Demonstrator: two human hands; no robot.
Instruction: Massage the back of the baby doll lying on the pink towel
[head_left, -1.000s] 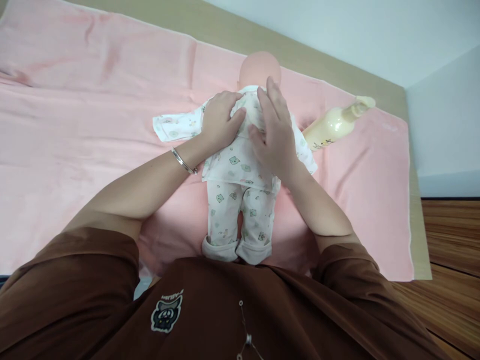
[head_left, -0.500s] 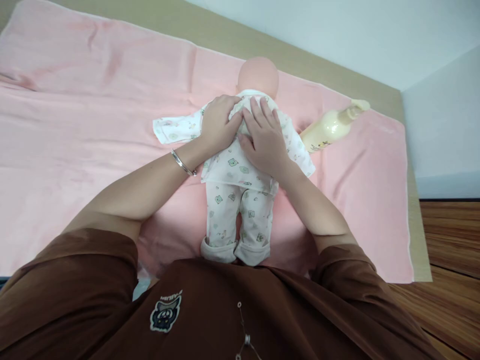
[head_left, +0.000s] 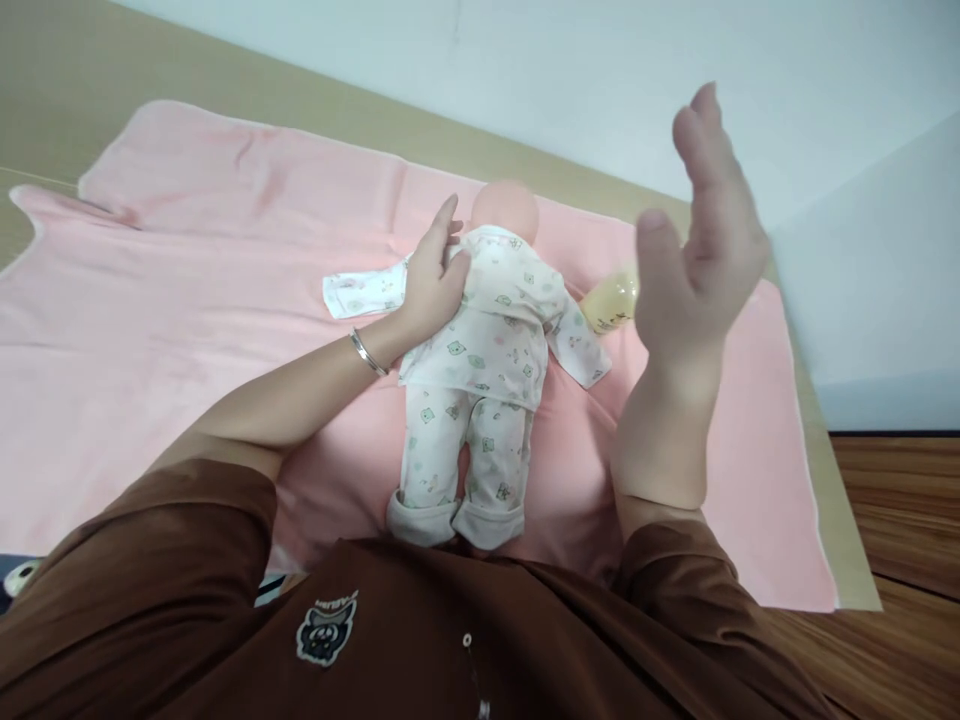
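Note:
A baby doll (head_left: 480,370) in white printed pyjamas lies face down on a pink blanket (head_left: 187,290), its bald head pointing away from me. My left hand (head_left: 431,280), with a silver bangle on the wrist, rests flat and open on the doll's left shoulder and back. My right hand (head_left: 701,240) is raised in the air to the right of the doll, fingers stretched out and empty. It partly hides a cream lotion bottle (head_left: 611,300) lying beside the doll.
The blanket covers a light wooden surface (head_left: 821,440) against a pale wall. Wooden floor (head_left: 900,520) shows at the right. My brown shirt (head_left: 375,640) fills the bottom of the view.
My right hand has lifted off the doll's back and risen to the right, open. The left hand stays on the doll. The view has tilted up a little.

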